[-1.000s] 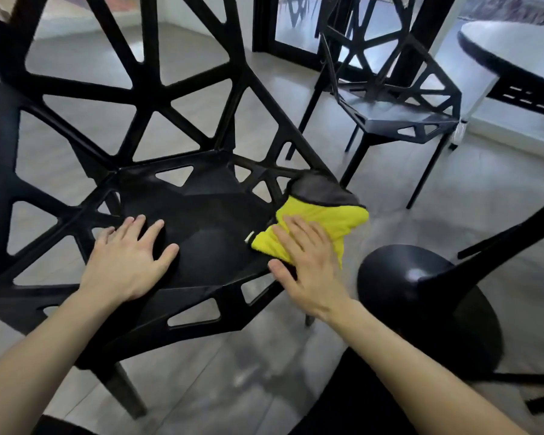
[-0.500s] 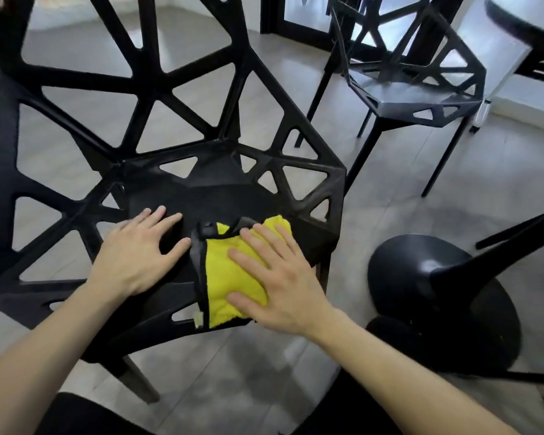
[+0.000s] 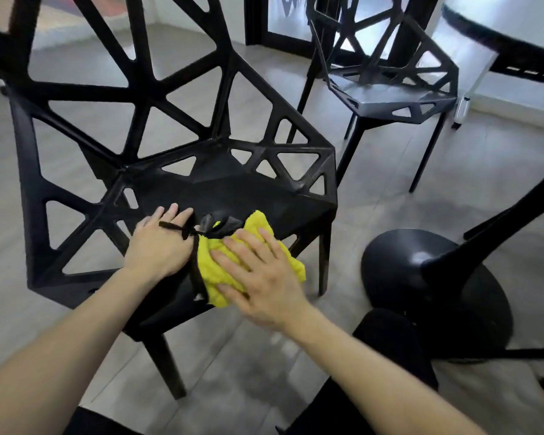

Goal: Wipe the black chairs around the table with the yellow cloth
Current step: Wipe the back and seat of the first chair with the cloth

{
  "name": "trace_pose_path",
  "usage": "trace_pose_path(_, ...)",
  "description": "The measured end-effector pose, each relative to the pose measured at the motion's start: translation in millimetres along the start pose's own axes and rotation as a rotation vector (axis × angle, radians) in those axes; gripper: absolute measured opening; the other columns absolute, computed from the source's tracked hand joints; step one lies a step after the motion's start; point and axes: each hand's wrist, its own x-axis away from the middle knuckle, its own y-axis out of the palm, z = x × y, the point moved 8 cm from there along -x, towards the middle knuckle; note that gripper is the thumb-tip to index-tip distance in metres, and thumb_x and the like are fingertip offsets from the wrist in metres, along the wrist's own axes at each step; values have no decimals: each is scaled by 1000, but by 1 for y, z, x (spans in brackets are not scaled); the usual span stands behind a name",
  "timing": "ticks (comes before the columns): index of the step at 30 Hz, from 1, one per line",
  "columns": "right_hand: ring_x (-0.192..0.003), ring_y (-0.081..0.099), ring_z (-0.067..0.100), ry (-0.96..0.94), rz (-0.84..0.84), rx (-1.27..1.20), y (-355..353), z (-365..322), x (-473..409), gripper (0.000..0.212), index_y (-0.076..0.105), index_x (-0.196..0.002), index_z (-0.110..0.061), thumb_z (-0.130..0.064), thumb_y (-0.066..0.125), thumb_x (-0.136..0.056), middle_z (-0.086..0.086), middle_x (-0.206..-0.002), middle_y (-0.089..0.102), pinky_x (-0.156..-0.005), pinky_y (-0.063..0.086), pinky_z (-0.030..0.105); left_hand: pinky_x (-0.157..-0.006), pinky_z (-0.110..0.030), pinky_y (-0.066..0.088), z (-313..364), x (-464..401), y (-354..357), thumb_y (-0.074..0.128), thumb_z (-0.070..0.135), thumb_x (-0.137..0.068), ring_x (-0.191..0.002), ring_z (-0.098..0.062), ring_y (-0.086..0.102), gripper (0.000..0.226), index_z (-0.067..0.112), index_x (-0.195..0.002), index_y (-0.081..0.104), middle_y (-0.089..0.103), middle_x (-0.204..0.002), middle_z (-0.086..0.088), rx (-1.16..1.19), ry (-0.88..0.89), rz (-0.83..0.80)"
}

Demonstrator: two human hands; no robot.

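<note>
My left hand (image 3: 159, 246) rests flat on the seat of the near black chair (image 3: 233, 189), presumably to steady it; its fingers lie straight and close together, holding nothing. Just beside it, touching, the yellow cloth (image 3: 214, 268) lies on the seat's front edge, its dark trim draped over my left fingers. My right hand (image 3: 261, 277) presses the cloth down, fingers straight and slightly spread, for wiping. A second black chair (image 3: 390, 98) stands further right, apparently not yet wiped.
</note>
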Motion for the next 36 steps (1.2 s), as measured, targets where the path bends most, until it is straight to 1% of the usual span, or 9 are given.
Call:
trace_pose_path(3,-155,39,31,188,8,112,-13,109,7,59,66,-145,-26,-63,59,-100,4,-159,53,-123,26,65,-127,-50,33,8,9,-12,40,56,-106,-155,-30,41,59,28,-156,55,50,-165,-6,-7,26,90)
trace_pose_path(6,-157,33,31,507,45,132,-27,171,10,53,71,-136,-18,-56,54,-104,5,-159,52,-123,25,65,-101,-50,55,16,20,-30,43,46,-104,-125,-32,65,46,23,-131,73,73,-133,-3,-34,14,209)
trace_pose_path(13,-157,36,29,-8,-43,-5,17,-46,6,56,60,-151,-25,-56,57,-104,6,-163,49,-125,20,67,-75,-46,54,7,23,-32,48,26,-96,-105,-36,68,22,27,-96,70,74,-110,-2,-5,65,170)
trace_pose_path(17,-157,35,28,135,-88,135,-5,55,-2,72,64,-146,-23,-74,56,-96,5,-159,53,-127,15,68,-86,-46,58,-13,40,-49,55,30,-100,-111,-34,70,26,26,-116,75,76,-118,0,-121,148,130)
trace_pose_path(20,-155,37,32,419,-114,171,-19,121,-4,64,68,-141,-18,-65,46,-103,10,-156,56,-129,18,58,-84,-47,58,-37,63,-72,53,32,-100,-98,-31,71,28,23,-106,78,78,-99,1,-249,202,223)
trace_pose_path(24,-145,48,36,177,-155,141,18,-12,-17,54,65,-143,-20,-55,44,-108,13,-156,55,-123,28,57,-95,-49,51,-81,75,-102,44,31,-99,-100,-37,68,40,13,-100,80,76,-100,-7,-248,207,414)
trace_pose_path(28,-150,39,40,-42,-289,71,66,-150,-41,68,33,-165,-20,-57,40,-109,23,-166,36,-124,25,60,-119,-54,38,-112,78,-116,57,25,-101,-147,-40,47,34,11,-128,73,58,-149,-18,-45,148,572)
trace_pose_path(32,-158,30,32,-2,-383,-18,67,-123,-49,82,28,-167,-33,-78,38,-99,13,-171,33,-128,19,55,-129,-40,25,-145,55,-128,46,36,-111,-158,-33,33,57,11,-162,40,36,-170,-17,439,-191,588)
trace_pose_path(36,-161,23,26,225,-601,59,86,-18,-96,90,32,-164,-38,-88,21,-90,5,-172,33,-129,15,52,-107,-49,53,-170,26,-91,28,59,-107,-124,-35,64,46,29,-130,54,67,-125,-2,739,-401,382)
